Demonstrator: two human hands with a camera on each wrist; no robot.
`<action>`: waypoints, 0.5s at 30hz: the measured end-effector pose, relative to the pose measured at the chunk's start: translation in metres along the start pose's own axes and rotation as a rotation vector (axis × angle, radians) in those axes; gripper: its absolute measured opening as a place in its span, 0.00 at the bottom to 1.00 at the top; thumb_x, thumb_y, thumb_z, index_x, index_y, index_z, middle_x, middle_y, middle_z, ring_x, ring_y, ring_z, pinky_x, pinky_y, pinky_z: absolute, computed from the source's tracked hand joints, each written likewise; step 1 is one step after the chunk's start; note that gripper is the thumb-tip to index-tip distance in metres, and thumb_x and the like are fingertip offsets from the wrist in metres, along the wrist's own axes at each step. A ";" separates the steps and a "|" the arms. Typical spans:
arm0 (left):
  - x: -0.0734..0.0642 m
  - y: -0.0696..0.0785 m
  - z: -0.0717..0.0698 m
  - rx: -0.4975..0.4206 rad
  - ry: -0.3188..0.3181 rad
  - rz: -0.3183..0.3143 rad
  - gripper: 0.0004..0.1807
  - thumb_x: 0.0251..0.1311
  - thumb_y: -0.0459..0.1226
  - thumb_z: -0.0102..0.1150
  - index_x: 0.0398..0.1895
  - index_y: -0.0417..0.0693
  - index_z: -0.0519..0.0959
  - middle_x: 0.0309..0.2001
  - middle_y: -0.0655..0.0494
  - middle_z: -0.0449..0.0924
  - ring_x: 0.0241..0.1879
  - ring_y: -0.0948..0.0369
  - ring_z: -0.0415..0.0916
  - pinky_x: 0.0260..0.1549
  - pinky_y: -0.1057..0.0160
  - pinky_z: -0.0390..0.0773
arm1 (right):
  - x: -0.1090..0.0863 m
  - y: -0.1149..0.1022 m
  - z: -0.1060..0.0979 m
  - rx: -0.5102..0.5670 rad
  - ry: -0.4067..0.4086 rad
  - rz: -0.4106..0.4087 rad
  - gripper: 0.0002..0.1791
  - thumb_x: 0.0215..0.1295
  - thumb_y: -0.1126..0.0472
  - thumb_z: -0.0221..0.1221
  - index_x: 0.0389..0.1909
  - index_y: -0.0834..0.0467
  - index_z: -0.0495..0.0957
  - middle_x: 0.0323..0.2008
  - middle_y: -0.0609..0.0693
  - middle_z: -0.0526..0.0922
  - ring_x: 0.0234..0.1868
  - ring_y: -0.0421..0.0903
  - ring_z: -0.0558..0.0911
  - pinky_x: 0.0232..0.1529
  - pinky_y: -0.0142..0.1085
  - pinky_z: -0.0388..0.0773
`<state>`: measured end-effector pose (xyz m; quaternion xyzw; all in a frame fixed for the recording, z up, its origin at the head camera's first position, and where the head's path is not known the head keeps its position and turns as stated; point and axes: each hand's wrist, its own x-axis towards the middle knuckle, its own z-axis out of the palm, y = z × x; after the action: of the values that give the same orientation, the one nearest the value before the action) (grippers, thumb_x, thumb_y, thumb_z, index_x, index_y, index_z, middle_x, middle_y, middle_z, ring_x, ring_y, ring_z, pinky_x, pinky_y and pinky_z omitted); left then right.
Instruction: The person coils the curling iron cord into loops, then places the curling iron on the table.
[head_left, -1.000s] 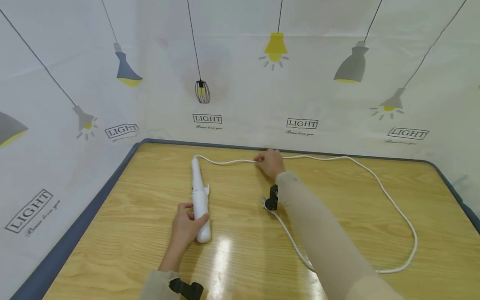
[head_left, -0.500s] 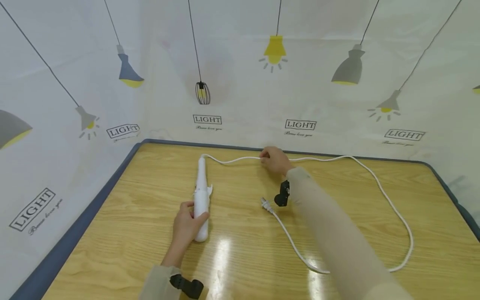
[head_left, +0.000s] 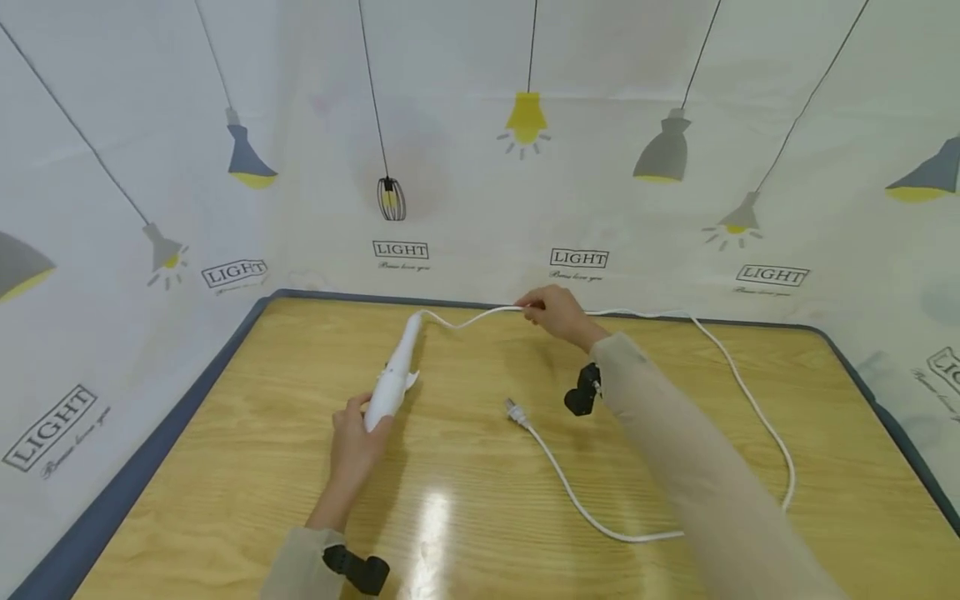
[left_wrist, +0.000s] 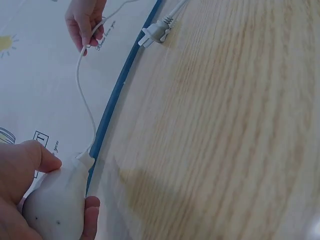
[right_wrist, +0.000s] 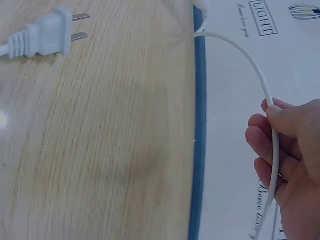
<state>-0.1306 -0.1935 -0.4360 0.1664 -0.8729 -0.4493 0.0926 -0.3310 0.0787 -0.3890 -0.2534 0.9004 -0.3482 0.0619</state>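
Note:
A white curling iron slants over the wooden table with its cord end pointing away from me. My left hand grips its thick near end, thumb on one side and fingers on the other. In the left wrist view the rounded white end sits within that grip. A small lever sticks out from the iron's right side. My right hand, by the table's back edge, pinches the white power cord between thumb and index finger. The cord rises in a gentle arc from the iron to these fingers.
The two-prong plug lies mid-table, prongs pointing away. Its cord loops under my right forearm and back along the right side. A dark blue border edges the wooden table. White lamp-printed sheeting stands behind it.
My left hand has tilted the curling iron, its near end swinging left and its cord end right. My right hand has lifted the cord slightly and moved back from the plug.

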 end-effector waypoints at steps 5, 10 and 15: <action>0.009 0.009 -0.004 -0.036 -0.008 0.025 0.27 0.55 0.34 0.54 0.58 0.32 0.65 0.44 0.34 0.64 0.40 0.45 0.68 0.35 0.54 0.72 | -0.019 -0.007 -0.020 0.007 -0.001 -0.033 0.13 0.67 0.66 0.51 0.49 0.64 0.77 0.37 0.56 0.81 0.35 0.48 0.78 0.33 0.39 0.75; 0.019 0.016 -0.006 -0.039 -0.050 0.052 0.27 0.56 0.35 0.57 0.58 0.34 0.67 0.44 0.36 0.67 0.41 0.46 0.68 0.33 0.58 0.73 | -0.038 -0.013 -0.039 -0.032 -0.002 -0.080 0.14 0.66 0.65 0.52 0.48 0.65 0.78 0.39 0.57 0.81 0.36 0.48 0.78 0.36 0.41 0.75; 0.028 0.021 -0.005 -0.044 -0.097 0.087 0.27 0.55 0.37 0.58 0.59 0.37 0.69 0.46 0.36 0.73 0.39 0.47 0.73 0.30 0.59 0.76 | -0.056 -0.020 -0.053 -0.056 0.030 -0.088 0.14 0.65 0.62 0.55 0.47 0.65 0.78 0.39 0.56 0.80 0.35 0.48 0.77 0.37 0.41 0.74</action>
<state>-0.1591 -0.1961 -0.4153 0.1041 -0.8726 -0.4716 0.0732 -0.2897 0.1253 -0.3400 -0.2892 0.8985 -0.3291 0.0258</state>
